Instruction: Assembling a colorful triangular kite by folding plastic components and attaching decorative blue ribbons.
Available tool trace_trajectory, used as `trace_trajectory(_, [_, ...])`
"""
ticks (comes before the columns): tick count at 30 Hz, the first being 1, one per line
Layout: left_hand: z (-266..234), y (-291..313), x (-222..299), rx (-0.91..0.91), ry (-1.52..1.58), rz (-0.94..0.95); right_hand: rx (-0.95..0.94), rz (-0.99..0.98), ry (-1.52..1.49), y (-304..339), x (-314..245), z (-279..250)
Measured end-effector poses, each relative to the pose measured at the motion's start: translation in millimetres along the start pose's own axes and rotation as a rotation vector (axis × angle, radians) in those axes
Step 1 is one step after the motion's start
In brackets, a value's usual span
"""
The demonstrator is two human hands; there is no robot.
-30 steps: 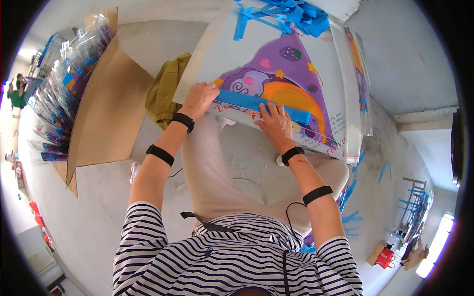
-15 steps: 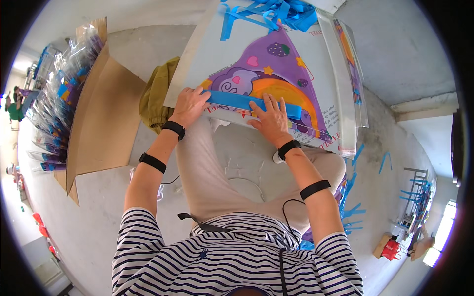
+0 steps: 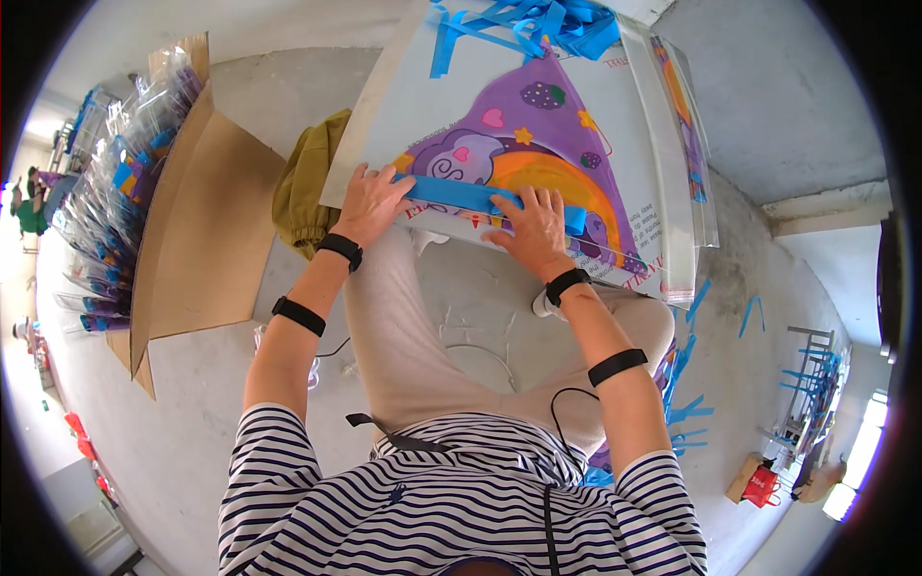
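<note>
A flat blue ribbon strip (image 3: pixel 451 194) lies crosswise near the front edge of a purple triangular printed piece (image 3: pixel 499 101) with an orange arc, stars and hearts. The piece rests on white plastic packaging (image 3: pixel 408 82) in front of me. At the strip's left end, my left hand (image 3: pixel 373 206) is closed, its thumb and fingers on the ribbon. My right hand (image 3: pixel 536 230) lies over the strip towards its right end, fingers apart and fingertips down on it. The ribbon's surface under both hands is hidden.
Loose blue ribbons (image 3: pixel 567 29) lie at the far end of the packaging. To the left stands a cardboard box (image 3: pixel 206 211) with plastic-wrapped pieces (image 3: pixel 125 192). Olive cloth (image 3: pixel 309 187) hangs beside the packaging. More blue strips (image 3: pixel 687 365) are at my right, by the floor.
My right hand has shifted slightly right and towards me along the strip, its fingers a little more bent. My left hand has barely moved.
</note>
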State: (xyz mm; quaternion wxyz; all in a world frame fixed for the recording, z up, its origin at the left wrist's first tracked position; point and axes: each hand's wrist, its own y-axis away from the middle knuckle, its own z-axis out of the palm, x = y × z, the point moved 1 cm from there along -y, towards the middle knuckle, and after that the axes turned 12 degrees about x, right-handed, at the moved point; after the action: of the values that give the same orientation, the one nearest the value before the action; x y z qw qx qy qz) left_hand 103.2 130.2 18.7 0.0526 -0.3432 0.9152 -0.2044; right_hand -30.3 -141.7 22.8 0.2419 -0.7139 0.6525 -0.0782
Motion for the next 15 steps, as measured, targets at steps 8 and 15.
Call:
trace_trajectory(8, [2, 1, 2, 0.003, -0.008, -0.027, 0.087, 0.213, -0.088, -4, 16, 26])
trace_trajectory(15, [2, 1, 4, -0.018, -0.001, -0.071, 0.072, 0.441, 0.072, -4, 16, 28])
